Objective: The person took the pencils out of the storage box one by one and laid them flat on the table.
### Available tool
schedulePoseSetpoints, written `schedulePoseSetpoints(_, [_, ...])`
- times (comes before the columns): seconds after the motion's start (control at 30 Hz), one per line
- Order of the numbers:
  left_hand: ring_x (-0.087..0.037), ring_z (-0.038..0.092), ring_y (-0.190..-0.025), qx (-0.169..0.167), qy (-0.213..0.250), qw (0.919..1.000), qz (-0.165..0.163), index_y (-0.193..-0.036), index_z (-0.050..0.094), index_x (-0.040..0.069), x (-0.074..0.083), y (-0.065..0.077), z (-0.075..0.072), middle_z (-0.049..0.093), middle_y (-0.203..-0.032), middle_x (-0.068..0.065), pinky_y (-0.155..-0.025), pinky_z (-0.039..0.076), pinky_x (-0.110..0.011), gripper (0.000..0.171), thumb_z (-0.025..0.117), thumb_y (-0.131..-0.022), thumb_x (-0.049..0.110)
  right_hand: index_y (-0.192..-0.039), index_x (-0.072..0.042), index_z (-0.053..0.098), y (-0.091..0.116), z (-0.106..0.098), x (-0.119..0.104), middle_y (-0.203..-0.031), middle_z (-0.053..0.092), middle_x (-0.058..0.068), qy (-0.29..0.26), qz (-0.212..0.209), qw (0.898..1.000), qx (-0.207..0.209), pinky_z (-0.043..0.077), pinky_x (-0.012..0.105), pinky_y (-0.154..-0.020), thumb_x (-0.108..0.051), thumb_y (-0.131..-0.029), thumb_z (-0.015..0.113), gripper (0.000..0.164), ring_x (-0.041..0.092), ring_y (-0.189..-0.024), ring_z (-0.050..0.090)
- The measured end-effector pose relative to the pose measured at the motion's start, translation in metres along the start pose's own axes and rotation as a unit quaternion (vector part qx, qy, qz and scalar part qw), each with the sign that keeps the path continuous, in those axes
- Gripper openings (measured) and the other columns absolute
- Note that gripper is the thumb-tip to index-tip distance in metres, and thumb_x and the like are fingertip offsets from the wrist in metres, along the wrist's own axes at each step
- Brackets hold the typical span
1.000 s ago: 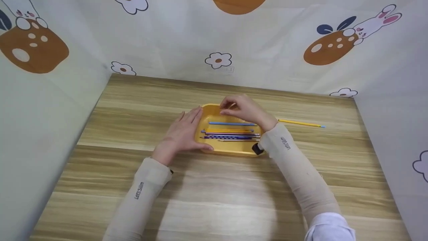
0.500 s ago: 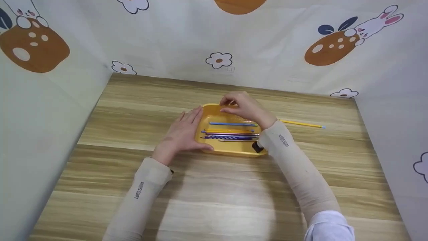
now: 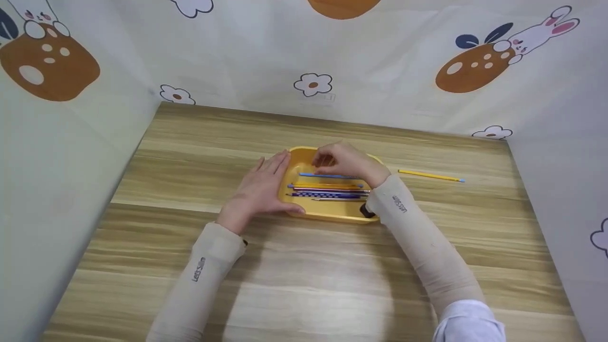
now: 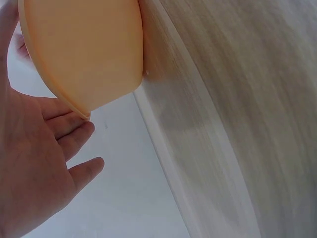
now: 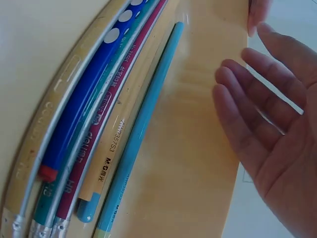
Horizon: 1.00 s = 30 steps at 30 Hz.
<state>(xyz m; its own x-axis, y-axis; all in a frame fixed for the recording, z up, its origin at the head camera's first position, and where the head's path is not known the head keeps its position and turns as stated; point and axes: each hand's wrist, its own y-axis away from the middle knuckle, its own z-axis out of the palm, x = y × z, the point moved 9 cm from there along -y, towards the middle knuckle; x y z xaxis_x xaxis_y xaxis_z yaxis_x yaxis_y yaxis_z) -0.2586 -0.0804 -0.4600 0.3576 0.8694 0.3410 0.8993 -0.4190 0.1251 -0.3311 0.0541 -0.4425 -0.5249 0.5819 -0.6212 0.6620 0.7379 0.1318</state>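
A yellow tray (image 3: 332,214) sits mid-table and holds several pencils lying side by side, among them a light blue pencil (image 3: 330,175) (image 5: 143,129) and a blue dotted pencil (image 5: 84,109). My left hand (image 3: 263,186) (image 4: 39,163) rests flat against the tray's left wall (image 4: 84,44) with its fingers straight. My right hand (image 3: 344,161) (image 5: 267,124) hovers over the far half of the tray, just behind the light blue pencil. Its fingers are relaxed and it holds nothing.
A yellow pencil (image 3: 430,175) lies on the wooden table (image 3: 308,285) to the right of the tray. Cloth walls printed with flowers and rabbits close in the left, back and right sides.
My right hand has sunk a little toward the tray floor, closer to the light blue pencil. The left hand, the tray and the loose yellow pencil have stayed put.
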Motion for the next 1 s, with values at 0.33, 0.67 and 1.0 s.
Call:
schedulePoseSetpoints(0.33, [-0.024,0.011,-0.157,-0.002,0.002,1.0000,-0.001,-0.161,0.006,0.007,0.000,0.000,0.000,0.009,-0.170,-0.008,-0.129,0.008,-0.049,0.134,0.068,-0.069,0.081,-0.114,-0.006,0.070,0.004,0.026,0.014,-0.109,0.072,0.009,-0.004,0.047,0.993,-0.105,0.058,0.037,-0.090,-0.015,-0.088,0.076,0.027,0.021,-0.096,0.067])
schedulePoseSetpoints(0.67, [-0.023,0.010,-0.157,-0.007,0.003,1.0000,0.001,-0.161,0.005,0.008,0.002,0.000,0.000,0.009,-0.170,-0.007,-0.129,0.007,-0.048,0.133,0.069,-0.069,0.080,-0.110,-0.011,0.072,0.003,0.035,0.009,-0.096,0.070,0.004,0.112,0.038,0.986,-0.117,0.054,0.031,-0.078,-0.020,-0.086,0.079,0.027,0.017,-0.083,0.059])
schedulePoseSetpoints(1.0, [-0.022,0.010,-0.157,-0.008,0.009,0.9999,-0.001,-0.161,0.005,0.008,0.001,0.001,0.000,0.009,-0.170,-0.007,-0.129,0.008,-0.048,0.133,0.068,-0.069,0.081,-0.108,-0.011,0.071,0.002,0.037,0.009,-0.094,0.068,0.003,0.121,0.028,0.986,-0.113,0.053,0.030,-0.076,-0.020,-0.086,0.079,0.025,0.017,-0.081,0.058])
